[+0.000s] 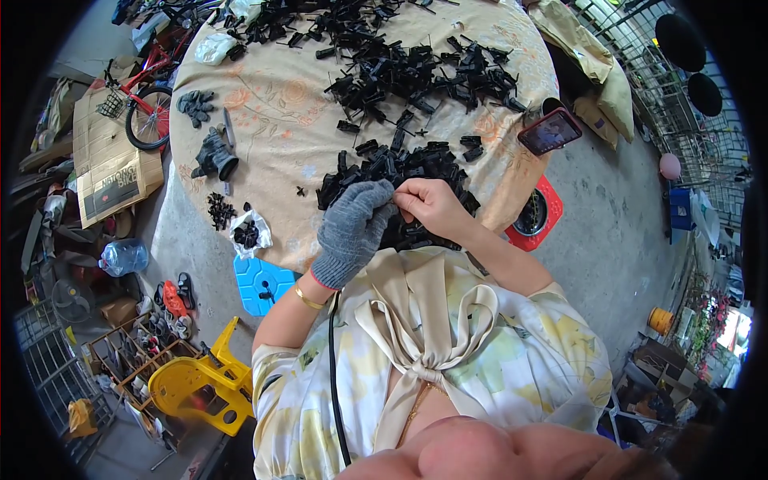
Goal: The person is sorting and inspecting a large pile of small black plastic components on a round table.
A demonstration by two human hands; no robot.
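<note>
My left hand [352, 228], in a grey knit glove, and my bare right hand [432, 206] meet at the near edge of a round table [272, 136] covered with a beige flowered cloth. Both pinch a small black plastic part [395, 197] between their fingertips. Right behind the hands lies a heap of black plastic parts [400, 164]. A larger spread of black parts [416, 68] covers the far half of the table.
A phone [549, 131] lies at the table's right edge. A black clamp-like tool [214, 156] and gloves [195, 104] sit on the left side. Beside the table on the floor: blue stool [260, 284], red stool [538, 214], yellow chair [196, 384], red bicycle [148, 88], water bottle [124, 258].
</note>
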